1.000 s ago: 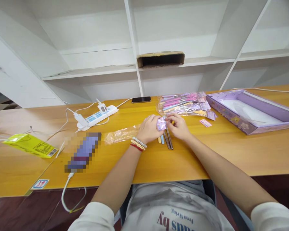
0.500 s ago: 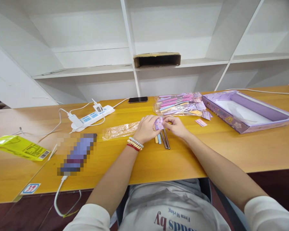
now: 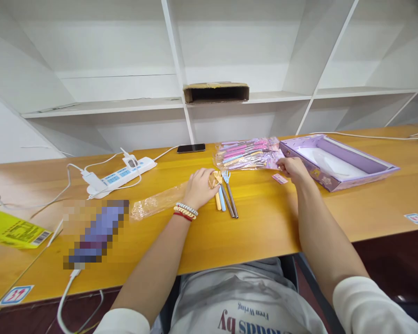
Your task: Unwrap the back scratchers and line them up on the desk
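Observation:
My left hand [image 3: 200, 189] is closed on a clear plastic bag [image 3: 158, 202], which trails left across the table. Just right of its fingers lie a yellow claw-shaped head [image 3: 218, 176] and a blue claw-shaped head [image 3: 226, 176] on metal rods [image 3: 231, 200], like small back scratchers. A yellow handle [image 3: 218, 202] and a blue handle [image 3: 222, 202] rest beside the rods. My right hand [image 3: 294, 169] reaches to the right end of a pile of bagged colourful sticks [image 3: 245, 153]. Its fingers are pinched together by the purple packaging there; what they grip is hidden.
A small pink card [image 3: 279, 178] lies below the pile. To the right stands an open purple box [image 3: 337, 162]. A black phone [image 3: 191, 148] lies behind, with a power strip [image 3: 121, 176], a blurred-out device [image 3: 97, 232] and a yellow package [image 3: 16, 227] on the left.
My right hand has left my left hand and moved right to the end of the pile. The purple card between my hands is gone from there, uncovering the claw-shaped heads.

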The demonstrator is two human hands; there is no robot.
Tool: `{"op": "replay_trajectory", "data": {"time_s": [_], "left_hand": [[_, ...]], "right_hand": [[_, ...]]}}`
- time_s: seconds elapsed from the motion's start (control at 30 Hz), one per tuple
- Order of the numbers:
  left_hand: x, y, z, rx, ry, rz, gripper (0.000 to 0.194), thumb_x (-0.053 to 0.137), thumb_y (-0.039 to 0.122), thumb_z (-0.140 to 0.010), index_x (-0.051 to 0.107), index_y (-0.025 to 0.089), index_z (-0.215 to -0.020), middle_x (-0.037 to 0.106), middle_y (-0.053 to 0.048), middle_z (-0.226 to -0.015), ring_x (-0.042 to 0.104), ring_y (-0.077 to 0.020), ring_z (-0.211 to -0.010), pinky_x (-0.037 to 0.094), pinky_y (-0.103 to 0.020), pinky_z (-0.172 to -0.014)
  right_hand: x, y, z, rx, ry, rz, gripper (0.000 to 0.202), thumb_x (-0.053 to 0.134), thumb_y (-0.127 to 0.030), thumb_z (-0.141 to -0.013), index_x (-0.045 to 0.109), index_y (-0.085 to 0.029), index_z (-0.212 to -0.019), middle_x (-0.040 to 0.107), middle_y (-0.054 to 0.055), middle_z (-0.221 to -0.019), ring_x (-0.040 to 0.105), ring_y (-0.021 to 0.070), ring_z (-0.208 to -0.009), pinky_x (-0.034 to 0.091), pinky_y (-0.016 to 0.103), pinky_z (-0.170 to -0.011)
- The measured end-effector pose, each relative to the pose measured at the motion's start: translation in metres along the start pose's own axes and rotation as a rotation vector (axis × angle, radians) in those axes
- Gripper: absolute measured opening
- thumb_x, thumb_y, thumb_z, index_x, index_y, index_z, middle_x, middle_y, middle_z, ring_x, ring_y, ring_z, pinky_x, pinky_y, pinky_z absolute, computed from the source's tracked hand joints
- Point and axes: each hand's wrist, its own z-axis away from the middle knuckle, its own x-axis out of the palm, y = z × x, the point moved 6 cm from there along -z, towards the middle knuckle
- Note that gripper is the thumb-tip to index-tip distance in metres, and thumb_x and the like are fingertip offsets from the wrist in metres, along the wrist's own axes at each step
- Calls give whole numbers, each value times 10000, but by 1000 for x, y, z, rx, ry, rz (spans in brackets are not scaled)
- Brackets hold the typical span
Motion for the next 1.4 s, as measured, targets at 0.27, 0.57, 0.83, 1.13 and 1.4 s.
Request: {"op": "replay_trajectory", "data": {"time_s": [0.27, 0.57, 0.83, 1.13, 1.4], "left_hand": [[3, 2, 0, 27, -26, 11, 438, 604, 336, -736, 510, 171, -1132, 580, -78, -1068, 524, -235, -1015, 397, -366, -892], [5, 13, 2, 84, -55, 26, 456, 617, 333, -726, 518, 167, -1139, 583, -78, -1046, 528, -234, -991, 405, -368, -867], [6, 29, 5, 194, -49, 98, 421, 604, 351, -749, 529, 170, -1122, 591, -74, -1046, 534, -219, -984, 410, -356, -860], [-2, 22, 4, 69, 83, 165, 541, 636, 382, -732, 458, 174, -1199, 562, -85, -1114, 525, -222, -1049, 417, -358, -914], [-10, 12, 2, -108, 31, 234, 783, 686, 537, -632, 414, 175, -1271, 561, -105, -1143, 559, -240, -986, 434, -367, -861]], "right_hand": [[-30, 29, -6, 296, -42, 682, 193, 692, -214, -538, 512, -146, -518, 430, 2, -401, 379, 93, -361, 242, 232, -350], [31, -31, 32, -314, -47, 702, 386, 553, -479, -723, 479, -163, -514, 418, 3, -477, 412, 109, -497, 291, 240, -485], [141, -38, 115, -551, -565, 406, 394, 588, -542, -688, 552, -151, -656, 481, -25, -560, 398, 87, -527, 304, 228, -521], [131, -35, 104, -305, -585, 17, 482, 696, -496, -611, 551, -158, -922, 609, 33, -777, 520, 112, -593, 399, 248, -539], [133, -35, 104, -228, -527, -293, 290, 706, -380, -610, 535, -163, -697, 617, 18, -655, 586, 121, -559, 367, 195, -414]]}}
